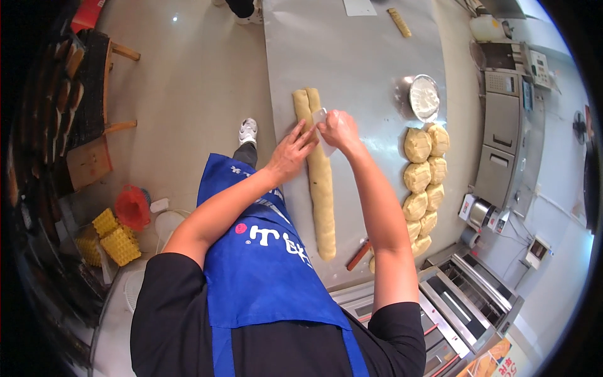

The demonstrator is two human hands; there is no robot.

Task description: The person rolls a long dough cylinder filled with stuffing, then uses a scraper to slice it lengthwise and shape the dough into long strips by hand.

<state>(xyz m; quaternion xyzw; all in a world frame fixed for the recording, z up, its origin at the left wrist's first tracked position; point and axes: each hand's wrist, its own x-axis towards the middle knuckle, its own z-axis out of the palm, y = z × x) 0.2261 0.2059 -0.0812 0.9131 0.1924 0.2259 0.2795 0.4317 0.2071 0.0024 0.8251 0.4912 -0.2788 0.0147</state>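
A long roll of pale yellow dough [321, 195] lies lengthwise on the steel table, with a shorter roll [302, 105] against its left side at the far end. My right hand [339, 128] is closed around a white dough scraper [325, 146], its blade at the long roll's right edge. Whether the blade is cutting in, I cannot tell. My left hand [293, 151] rests with fingers stretched out over the rolls, fingertips close to the scraper. Nothing is gripped in it.
Several rounded dough pieces [417, 178] line the steel table's [370, 69] right side. Beyond them stands a metal bowl of white powder [424, 98]. A thin dough strip [399, 22] and a white flat piece [359, 7] lie at the far end. A reddish-brown stick [358, 256] lies nearer me.
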